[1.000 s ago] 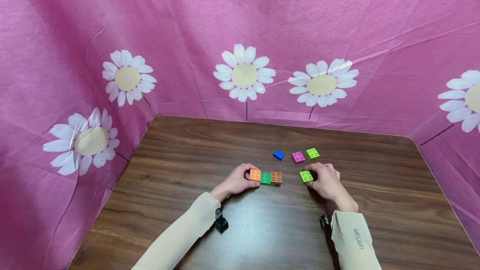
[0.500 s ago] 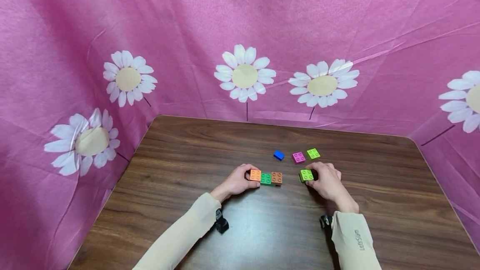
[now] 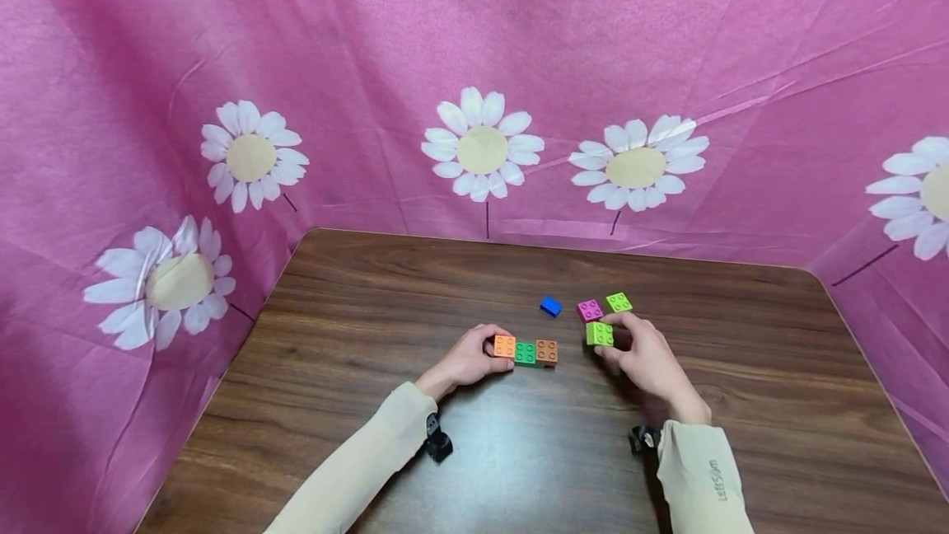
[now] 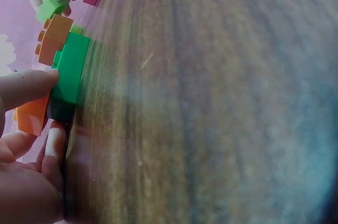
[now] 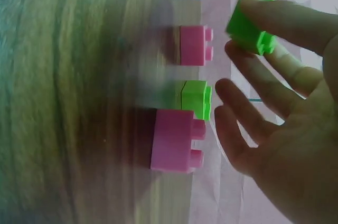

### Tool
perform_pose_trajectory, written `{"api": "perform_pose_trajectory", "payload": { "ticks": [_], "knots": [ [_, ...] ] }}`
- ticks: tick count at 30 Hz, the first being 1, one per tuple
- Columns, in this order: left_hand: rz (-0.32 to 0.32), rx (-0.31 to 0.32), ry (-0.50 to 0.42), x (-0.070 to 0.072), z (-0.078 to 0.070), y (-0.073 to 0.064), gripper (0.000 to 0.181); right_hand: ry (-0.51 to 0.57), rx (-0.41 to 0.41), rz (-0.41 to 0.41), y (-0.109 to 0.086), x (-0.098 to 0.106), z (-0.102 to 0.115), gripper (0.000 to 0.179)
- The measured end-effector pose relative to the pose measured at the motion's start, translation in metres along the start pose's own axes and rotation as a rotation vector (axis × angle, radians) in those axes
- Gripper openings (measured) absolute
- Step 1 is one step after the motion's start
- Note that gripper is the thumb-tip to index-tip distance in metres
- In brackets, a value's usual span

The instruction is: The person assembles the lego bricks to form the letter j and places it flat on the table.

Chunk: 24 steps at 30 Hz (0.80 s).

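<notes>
My left hand (image 3: 469, 355) grips the left end of a joined row of toy building bricks on the table. An orange brick (image 3: 504, 346) and a brown brick (image 3: 546, 351) sit atop a longer green brick (image 4: 71, 76), whose middle studs show between them. To the right, my right hand (image 3: 652, 357) pinches a lime green brick (image 3: 600, 334) between thumb and fingertips. In the right wrist view this lime brick (image 5: 248, 23) hangs tilted above the table, apart from the other bricks. The remaining right fingers are loosely bent and hold nothing.
Beyond the hands lie a blue brick (image 3: 550, 306), a magenta brick (image 3: 589, 311) and a second lime brick (image 3: 619, 302). The right wrist view shows another pink brick (image 5: 173, 140) nearby, hidden in the head view. Pink flowered cloth (image 3: 371, 147) borders the wooden table (image 3: 356, 287).
My right hand has raised the lime brick and moved it slightly away and left; the brick now tilts more. The left hand and its brick row stay in place.
</notes>
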State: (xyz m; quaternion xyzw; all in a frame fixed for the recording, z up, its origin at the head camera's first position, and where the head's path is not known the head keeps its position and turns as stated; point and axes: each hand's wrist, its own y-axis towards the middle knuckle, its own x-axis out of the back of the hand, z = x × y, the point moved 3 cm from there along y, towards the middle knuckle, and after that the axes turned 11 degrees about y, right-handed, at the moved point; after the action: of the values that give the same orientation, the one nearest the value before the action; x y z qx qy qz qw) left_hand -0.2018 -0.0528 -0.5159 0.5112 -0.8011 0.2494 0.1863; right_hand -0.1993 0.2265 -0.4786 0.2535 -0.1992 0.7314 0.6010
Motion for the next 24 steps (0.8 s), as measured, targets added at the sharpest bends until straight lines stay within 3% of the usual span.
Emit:
{"api": "perform_pose_trajectory", "payload": {
  "ticks": [12, 16, 24],
  "knots": [
    [-0.005, 0.002, -0.002, 0.001, 0.000, 0.000, 0.038, 0.242, -0.030, -0.013, -0.004, -0.023, 0.003, 0.040],
    [0.000, 0.008, 0.001, 0.001, 0.000, -0.002, 0.038, 0.300, -0.007, 0.004, -0.004, -0.034, 0.006, 0.039],
    [0.002, 0.017, 0.015, 0.001, 0.000, -0.001, 0.038, 0.292, 0.031, 0.011, -0.005, -0.048, 0.015, 0.037]
  ]
}}
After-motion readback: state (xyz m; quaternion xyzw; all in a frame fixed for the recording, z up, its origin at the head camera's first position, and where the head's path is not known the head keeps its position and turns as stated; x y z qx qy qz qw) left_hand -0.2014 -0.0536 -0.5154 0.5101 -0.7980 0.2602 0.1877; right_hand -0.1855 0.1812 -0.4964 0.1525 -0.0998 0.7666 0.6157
